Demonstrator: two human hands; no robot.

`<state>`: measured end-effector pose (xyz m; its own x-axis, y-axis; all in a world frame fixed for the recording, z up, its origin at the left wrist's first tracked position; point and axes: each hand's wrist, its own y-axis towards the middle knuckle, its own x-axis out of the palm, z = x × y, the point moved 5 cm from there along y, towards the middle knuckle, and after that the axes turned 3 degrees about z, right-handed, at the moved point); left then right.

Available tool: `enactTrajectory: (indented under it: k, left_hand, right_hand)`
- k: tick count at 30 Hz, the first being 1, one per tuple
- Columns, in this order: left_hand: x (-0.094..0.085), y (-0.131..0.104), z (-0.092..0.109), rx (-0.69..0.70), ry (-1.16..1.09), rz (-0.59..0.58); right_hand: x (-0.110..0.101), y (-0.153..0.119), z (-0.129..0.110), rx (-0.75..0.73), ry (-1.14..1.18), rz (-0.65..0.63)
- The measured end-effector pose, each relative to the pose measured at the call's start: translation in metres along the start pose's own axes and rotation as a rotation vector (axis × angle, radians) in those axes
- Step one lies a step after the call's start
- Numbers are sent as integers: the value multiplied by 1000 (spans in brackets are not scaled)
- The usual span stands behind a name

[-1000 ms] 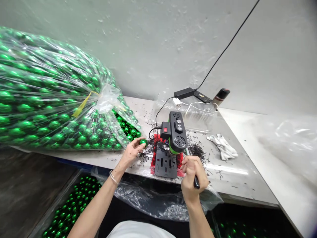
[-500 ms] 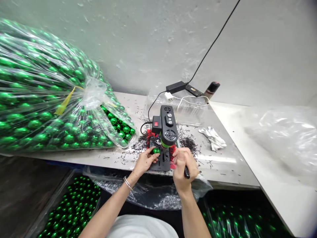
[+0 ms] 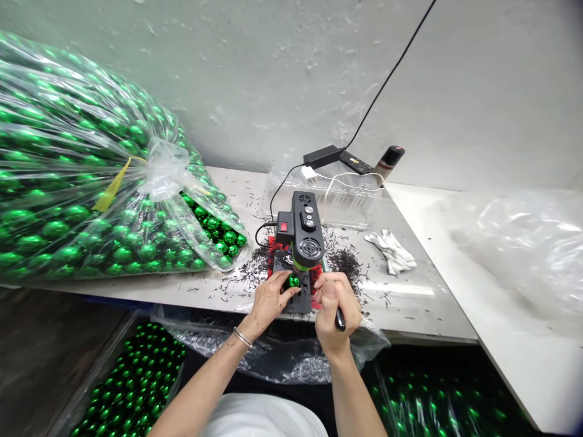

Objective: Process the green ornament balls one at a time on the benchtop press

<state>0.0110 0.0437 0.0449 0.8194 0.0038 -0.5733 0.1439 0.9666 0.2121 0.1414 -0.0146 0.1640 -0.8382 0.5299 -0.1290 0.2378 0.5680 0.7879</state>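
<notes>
Between the thumb and fingers of my left hand is a shiny green ball, at the front of a small black bench press and just under its head. My right hand is wrapped round a lever handle on the press's right side; the black end sticks out below the fist. Beneath the ball lies the press's dark slotted base plate. The ball's top is partly covered by the press head and my fingers.
A big clear bag of green balls fills the left, torn near its knot. Black shavings litter the table round the press. White gloves lie right; a power adapter and plastic tray stand behind. More balls sit below.
My left hand has moved the green ball slightly right, in under the press head. My right hand keeps its grip on the lever handle, with little movement.
</notes>
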Motion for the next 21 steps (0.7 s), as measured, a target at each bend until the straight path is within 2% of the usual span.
enactTrajectory:
  k: [3, 9, 17, 21]
  left_hand:
    - [2, 1, -1, 4, 9, -1]
    - [2, 0, -1, 28, -6, -8]
    - [5, -2, -2, 50, 32, -9]
    - [5, -2, -4, 48, 21, 1]
  right_hand:
    - [0, -9, 7, -26, -3, -11]
    - [7, -39, 32, -200, -36, 2]
    - [13, -53, 46, -191, -5, 101]
    - [13, -55, 48, -236, -36, 48]
